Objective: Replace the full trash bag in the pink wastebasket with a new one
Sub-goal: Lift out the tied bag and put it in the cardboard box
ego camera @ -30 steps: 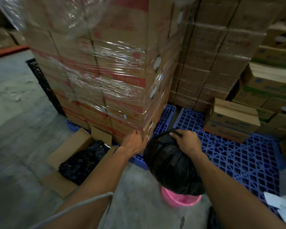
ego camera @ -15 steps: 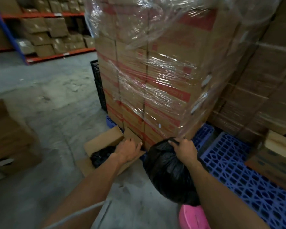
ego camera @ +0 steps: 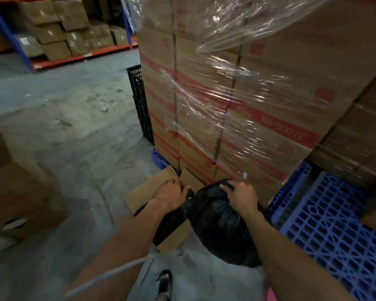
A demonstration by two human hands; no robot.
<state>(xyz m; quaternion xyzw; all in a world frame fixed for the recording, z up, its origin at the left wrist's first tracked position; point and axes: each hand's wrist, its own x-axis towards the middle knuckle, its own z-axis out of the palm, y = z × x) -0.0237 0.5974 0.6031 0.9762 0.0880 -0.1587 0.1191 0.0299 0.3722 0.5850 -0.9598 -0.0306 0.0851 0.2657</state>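
Bag (ego camera: 221,227), black and bulging, hangs off the floor in the near middle, its gathered neck pinched in the right hand (ego camera: 240,197). The left hand (ego camera: 172,195) is curled against the bag's left shoulder; whether it grips plastic or only steadies it I cannot tell. Only a pink sliver of the basket (ego camera: 270,294) shows at the near right edge, so the bag is out of it. Just left sits an open box (ego camera: 143,192) with dark plastic inside, against the wrapped stack (ego camera: 237,105) on a blue pallet (ego camera: 334,224). Risks, as I judge them: the thin film could tear under the load if swung, or snag on the box flap or pallet edge; a slack pinch could let the neck open and spill.
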